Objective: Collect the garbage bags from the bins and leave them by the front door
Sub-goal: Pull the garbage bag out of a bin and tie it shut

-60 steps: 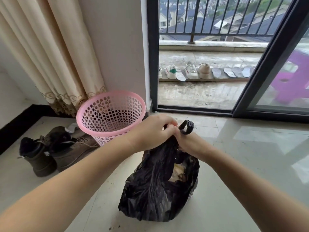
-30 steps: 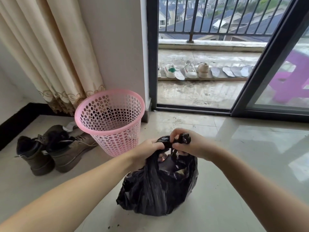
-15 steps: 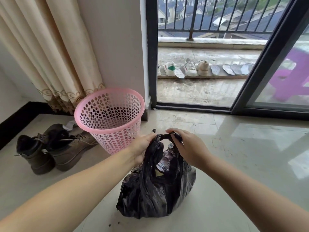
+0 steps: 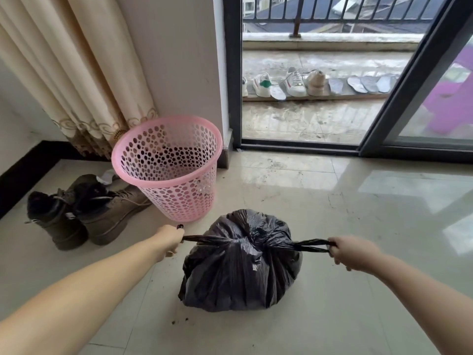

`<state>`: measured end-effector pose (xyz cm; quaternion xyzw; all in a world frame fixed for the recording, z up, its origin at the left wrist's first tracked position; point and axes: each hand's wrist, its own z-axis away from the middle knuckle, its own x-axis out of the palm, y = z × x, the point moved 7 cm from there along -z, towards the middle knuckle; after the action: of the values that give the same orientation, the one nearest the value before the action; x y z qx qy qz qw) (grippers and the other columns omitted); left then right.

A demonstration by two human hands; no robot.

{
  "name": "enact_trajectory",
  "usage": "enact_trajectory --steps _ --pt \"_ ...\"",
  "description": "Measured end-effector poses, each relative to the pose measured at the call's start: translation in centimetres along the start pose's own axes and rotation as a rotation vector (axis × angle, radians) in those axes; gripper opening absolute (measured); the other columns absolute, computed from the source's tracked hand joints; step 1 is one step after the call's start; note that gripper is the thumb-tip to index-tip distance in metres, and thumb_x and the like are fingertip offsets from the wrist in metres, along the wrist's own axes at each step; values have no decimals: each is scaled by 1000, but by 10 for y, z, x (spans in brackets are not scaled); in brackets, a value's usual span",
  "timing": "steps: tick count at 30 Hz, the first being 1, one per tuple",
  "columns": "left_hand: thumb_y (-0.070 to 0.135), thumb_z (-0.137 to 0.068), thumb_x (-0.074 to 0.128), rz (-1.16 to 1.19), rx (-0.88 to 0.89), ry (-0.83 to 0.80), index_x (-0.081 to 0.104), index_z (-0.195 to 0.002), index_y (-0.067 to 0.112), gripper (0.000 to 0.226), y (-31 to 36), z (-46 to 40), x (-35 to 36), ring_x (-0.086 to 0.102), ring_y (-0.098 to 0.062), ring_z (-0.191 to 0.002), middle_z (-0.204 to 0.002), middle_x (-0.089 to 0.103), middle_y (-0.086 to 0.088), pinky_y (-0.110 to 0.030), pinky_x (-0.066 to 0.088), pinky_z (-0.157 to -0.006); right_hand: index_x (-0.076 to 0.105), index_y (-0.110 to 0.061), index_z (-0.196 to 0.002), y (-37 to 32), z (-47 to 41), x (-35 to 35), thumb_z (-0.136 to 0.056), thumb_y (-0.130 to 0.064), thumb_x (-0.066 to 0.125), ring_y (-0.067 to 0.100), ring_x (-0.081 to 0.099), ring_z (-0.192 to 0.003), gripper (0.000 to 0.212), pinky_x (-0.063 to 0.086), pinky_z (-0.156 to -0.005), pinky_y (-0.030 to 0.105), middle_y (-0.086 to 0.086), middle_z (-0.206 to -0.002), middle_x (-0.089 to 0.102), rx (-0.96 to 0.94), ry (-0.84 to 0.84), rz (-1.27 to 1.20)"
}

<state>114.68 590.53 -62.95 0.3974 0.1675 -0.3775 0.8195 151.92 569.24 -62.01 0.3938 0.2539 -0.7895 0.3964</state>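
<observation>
garbage bag sits on the floor tiles just in front, soft, thin and full, probably light. left hand and right hand each grip a stretched handle; once tied, lift by the knot. behind it stands the pink bin, bagless.

A pair of brown boots stands on the tiled floor under a cream curtain. Behind the open sliding door, on the balcony, some sneakers and grey insoles lie in one row. Something purple shows through the glass.
</observation>
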Motion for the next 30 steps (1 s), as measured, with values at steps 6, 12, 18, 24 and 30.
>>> enact_trajectory --steps 6,12,18,24,30 --pt "12 -94 43 258 165 -65 58 -81 6 20 33 14 2 59 -20 -65 -72 62 -10 -28 49 -65 63 -9 -83 2 4 -16 -92 -13 50 16 66 -72 16 53 -62 25 6 -82 68 5 -156 -863" --pt "19 -96 46 102 747 -103 50 -76 10 22 114 72 9 48 -11 -66 -70 49 0 -14 42 -59 58 -14 -76 -65 9 -86 -87 -15 49 12 68 -74 14 50 -76 29 2 -78 64 -305 -167 -1631" --pt "33 -93 55 -18 904 -317 66 -91 19 18 147 115 49 49 -4 -52 -54 53 16 -16 39 -53 49 -17 -127 -167 38 -87 -83 -13 67 8 62 -105 47 49 -92 27 -1 -114 68 -661 -206 -1078" --pt "25 -89 62 30 873 -409 68 -103 22 15 157 123 38 51 -5 -55 -74 61 8 -17 45 -58 61 -22 -81 -189 54 -93 -89 -19 58 7 57 -55 9 43 -61 20 -10 -54 62 -696 3 -726" --pt "17 -81 60 -293 895 -459 43 -133 32 56 149 122 58 57 -19 -107 -120 53 -1 -29 48 -94 60 -21 -62 -183 60 -102 -80 -26 64 11 42 -49 20 31 -50 23 -4 -51 48 -626 -61 -606"
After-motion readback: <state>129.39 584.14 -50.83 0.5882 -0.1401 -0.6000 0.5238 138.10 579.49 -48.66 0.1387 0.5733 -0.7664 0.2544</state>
